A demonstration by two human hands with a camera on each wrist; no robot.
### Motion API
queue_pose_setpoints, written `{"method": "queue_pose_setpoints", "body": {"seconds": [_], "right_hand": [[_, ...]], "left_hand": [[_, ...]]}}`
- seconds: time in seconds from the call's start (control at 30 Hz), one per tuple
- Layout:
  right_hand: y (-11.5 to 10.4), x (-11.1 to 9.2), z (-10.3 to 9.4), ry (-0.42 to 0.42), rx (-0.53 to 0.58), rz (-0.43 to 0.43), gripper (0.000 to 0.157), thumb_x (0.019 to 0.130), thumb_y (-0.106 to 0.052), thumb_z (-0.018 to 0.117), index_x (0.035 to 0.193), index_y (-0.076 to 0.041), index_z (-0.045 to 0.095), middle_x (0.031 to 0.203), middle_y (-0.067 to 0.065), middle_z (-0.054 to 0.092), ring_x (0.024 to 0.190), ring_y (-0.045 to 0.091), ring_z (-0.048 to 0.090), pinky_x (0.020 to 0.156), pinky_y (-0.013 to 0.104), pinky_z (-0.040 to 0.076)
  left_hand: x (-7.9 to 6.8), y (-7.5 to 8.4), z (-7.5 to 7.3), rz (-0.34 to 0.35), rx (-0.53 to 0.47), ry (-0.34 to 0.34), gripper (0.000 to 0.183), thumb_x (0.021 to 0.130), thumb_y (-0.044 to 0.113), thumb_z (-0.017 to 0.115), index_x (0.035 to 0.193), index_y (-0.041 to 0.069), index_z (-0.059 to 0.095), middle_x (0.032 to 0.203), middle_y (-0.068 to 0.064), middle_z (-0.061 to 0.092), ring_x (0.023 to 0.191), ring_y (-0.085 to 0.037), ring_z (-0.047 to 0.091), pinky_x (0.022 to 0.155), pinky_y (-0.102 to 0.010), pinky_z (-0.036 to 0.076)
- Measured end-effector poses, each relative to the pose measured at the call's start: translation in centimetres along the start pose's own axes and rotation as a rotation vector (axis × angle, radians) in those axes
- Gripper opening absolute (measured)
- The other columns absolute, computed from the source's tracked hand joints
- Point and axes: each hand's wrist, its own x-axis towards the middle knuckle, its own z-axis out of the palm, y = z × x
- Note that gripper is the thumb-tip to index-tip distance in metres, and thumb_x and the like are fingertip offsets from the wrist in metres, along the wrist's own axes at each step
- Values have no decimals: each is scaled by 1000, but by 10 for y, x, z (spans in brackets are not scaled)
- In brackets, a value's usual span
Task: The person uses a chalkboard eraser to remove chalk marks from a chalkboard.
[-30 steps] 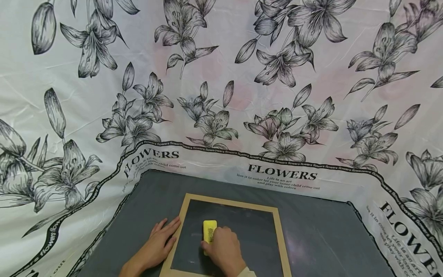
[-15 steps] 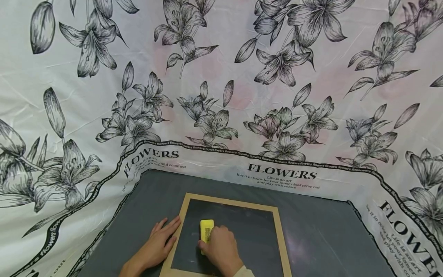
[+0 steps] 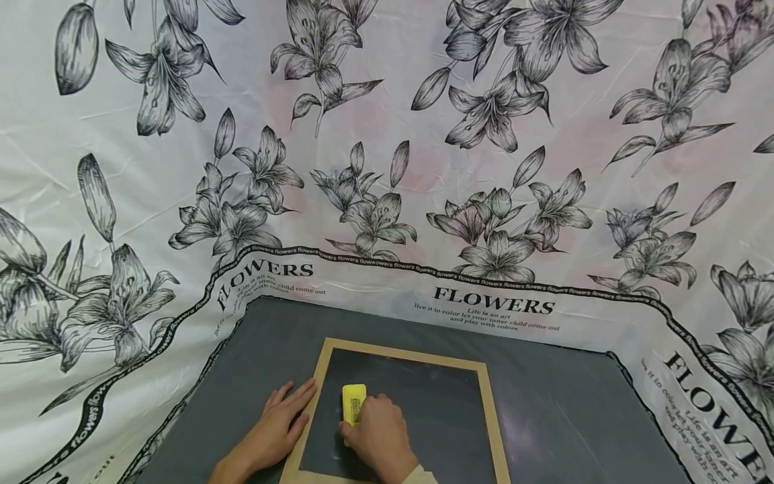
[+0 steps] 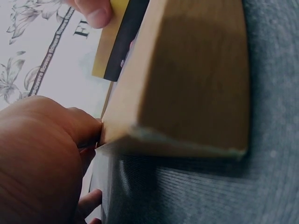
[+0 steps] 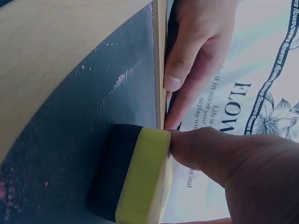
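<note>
A small chalkboard (image 3: pixel 438 423) with a light wooden frame (image 3: pixel 405 353) lies on the dark cloth. My right hand (image 3: pixel 382 433) grips a yellow chalkboard eraser (image 3: pixel 353 400) on the left half of the board. In the right wrist view the eraser (image 5: pixel 145 175) has its black felt against the board, and pink and white chalk specks (image 5: pixel 121 79) show beyond it. My left hand (image 3: pixel 272 430) rests against the frame's left side with its fingers mostly straight. The left wrist view has the frame's wooden corner (image 4: pixel 187 93) up close, beside my left hand (image 4: pixel 42 158).
Dark grey cloth (image 3: pixel 568 417) covers the table around the board. A white curtain (image 3: pixel 399 114) printed with black flowers and lettering hangs behind it and along both sides.
My right hand and the eraser have slid a short way left across the board. The left hand and the chalkboard have stayed in place.
</note>
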Motion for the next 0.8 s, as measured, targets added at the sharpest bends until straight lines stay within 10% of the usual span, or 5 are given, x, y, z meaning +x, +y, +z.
{"method": "queue_pose_setpoints", "body": {"seconds": [0.8], "right_hand": [[-5,2,2,-13,25,-8,50,85,-48,92,88,-1,77,78,6,57,63,22,57,56,42,55]], "left_hand": [[-1,-1,2,23,-8,28,54,109,23,69,160,10,59,168,-12,53,151,-66,37,113,-90,22]]}}
